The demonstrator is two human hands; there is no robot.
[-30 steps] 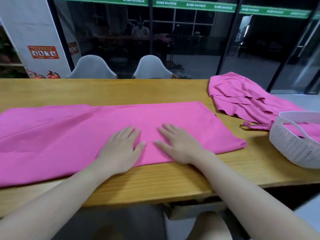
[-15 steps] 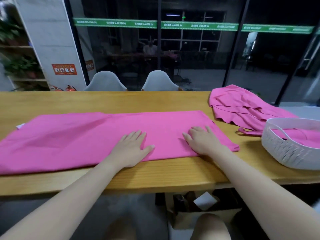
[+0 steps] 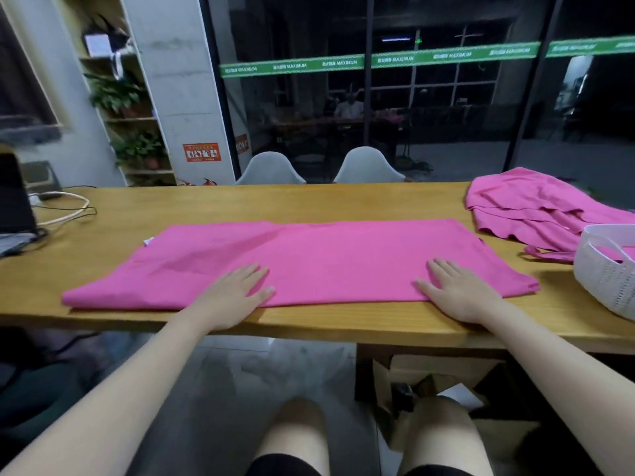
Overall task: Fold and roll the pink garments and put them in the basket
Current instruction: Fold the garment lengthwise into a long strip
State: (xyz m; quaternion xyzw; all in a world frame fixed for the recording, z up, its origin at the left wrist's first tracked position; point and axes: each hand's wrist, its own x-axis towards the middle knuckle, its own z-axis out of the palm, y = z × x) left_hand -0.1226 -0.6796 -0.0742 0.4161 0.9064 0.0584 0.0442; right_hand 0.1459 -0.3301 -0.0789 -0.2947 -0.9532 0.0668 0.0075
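we see pink garment (image 3: 309, 262) flat on wooden table (image 3: 309, 201) | left hand (image 3: 233, 293) and right hand (image 3: 457, 290) flat on its near edge, fingers straight | pink pile (image 3: 536, 204) far right | white basket (image 3: 604, 269) beside pile

pink garment (image 3: 326, 259), white basket (image 3: 604, 273), yellow-brown table (image 3: 240, 204)

- Bare surface (image 3: 275, 204) runs along the far edge, behind the flat garment (image 3: 309, 259).
- The right end is crowded (heaped garments (image 3: 536, 204), white basket (image 3: 604, 269)).
- Cables (image 3: 68, 207) clutter the far-left corner.
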